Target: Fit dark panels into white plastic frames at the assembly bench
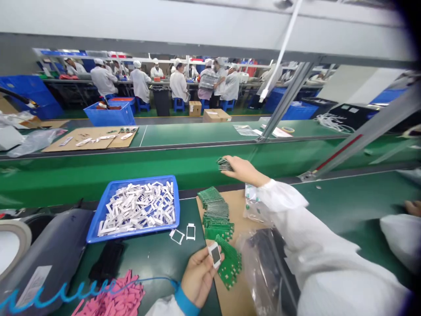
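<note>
My right hand [245,170] reaches out over the green conveyor belt [138,173], its fingers closed on a small stack of green circuit boards [224,164]. Near the bottom edge, my left hand [198,275] pinches a small white framed part with a dark centre [215,254]. Between my hands, rows of green circuit boards [219,219] lie fanned out on a brown cardboard sheet [238,287]. Two loose white frames [183,233] rest on the green bench in front of a blue tray [94,235] filled with several white frames.
Pink strips [113,298] and a blue coiled cord [59,295] lie at the lower left beside a grey machine [49,259]. Clear plastic bags [261,259] sit under my right sleeve. A co-worker's hand [412,207] shows at the right. Workers in white sit at far benches.
</note>
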The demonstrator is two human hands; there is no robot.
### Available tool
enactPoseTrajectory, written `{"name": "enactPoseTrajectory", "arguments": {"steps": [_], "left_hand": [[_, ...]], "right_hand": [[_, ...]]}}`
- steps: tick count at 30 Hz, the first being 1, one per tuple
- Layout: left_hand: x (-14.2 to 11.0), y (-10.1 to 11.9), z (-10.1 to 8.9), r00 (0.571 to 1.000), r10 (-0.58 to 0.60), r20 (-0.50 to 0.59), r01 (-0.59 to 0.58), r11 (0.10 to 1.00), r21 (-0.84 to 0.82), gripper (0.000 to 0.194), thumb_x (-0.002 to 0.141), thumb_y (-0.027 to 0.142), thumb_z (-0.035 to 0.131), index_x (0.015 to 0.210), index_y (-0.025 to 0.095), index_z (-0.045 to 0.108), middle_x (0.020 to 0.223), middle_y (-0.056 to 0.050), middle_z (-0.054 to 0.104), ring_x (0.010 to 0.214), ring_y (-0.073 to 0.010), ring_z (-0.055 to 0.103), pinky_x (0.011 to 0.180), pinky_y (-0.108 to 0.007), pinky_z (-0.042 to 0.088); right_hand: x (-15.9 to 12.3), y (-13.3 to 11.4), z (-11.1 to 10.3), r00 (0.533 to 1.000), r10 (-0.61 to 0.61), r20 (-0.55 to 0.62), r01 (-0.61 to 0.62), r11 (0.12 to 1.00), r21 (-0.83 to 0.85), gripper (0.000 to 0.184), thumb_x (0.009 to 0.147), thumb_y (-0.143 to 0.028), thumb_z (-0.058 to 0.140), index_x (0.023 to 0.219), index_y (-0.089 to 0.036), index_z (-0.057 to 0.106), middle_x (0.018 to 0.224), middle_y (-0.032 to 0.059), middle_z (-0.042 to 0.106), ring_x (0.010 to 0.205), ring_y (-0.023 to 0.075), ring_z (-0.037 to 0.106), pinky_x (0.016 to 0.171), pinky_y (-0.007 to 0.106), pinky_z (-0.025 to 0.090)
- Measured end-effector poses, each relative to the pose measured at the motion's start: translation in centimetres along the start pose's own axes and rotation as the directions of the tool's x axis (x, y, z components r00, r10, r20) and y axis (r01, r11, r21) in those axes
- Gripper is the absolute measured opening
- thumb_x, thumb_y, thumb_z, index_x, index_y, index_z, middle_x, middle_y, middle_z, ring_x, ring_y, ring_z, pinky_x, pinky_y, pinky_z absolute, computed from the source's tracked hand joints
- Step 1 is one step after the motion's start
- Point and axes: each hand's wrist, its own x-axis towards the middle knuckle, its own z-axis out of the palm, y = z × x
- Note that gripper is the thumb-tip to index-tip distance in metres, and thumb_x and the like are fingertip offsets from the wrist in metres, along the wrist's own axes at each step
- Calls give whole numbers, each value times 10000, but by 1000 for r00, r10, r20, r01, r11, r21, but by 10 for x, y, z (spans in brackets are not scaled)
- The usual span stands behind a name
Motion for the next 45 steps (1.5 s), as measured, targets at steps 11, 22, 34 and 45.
{"name": "enactPoseTrajectory", "arguments": {"steps": [11,22,34,45], "left_hand": [[-4,0,3,995,46,87,-51,997,50,423,448,263,896,835,159,759,889,-82,754,811,-165,693,840,-254,486],[-6,-2,1,988,59,141,-69,995,68,430,479,260,886,869,138,752,903,-100,746,824,-177,686,924,-309,439],[-5,-2,1,990,48,135,-58,996,65,432,448,259,897,839,143,754,870,-83,749,791,-168,686,874,-294,453],[-4,-1,-1,988,38,150,-48,997,63,451,438,261,900,851,155,753,881,-75,753,791,-155,692,835,-252,481]], "right_hand": [[-80,2,45,996,72,-42,-69,995,74,453,921,-395,460,1299,-153,401,1193,127,550,1067,234,544,885,415,456],[-85,13,74,977,-60,203,72,996,-50,451,881,-360,559,1282,-181,457,1190,97,543,1048,234,544,873,444,469],[-89,11,70,959,-24,281,14,999,36,616,855,-477,552,1376,-211,359,1374,125,414,1201,298,448,979,533,375],[-98,17,49,937,76,340,-126,984,129,913,732,-513,657,1463,-185,220,1501,166,288,1353,349,300,1078,560,258]]}}
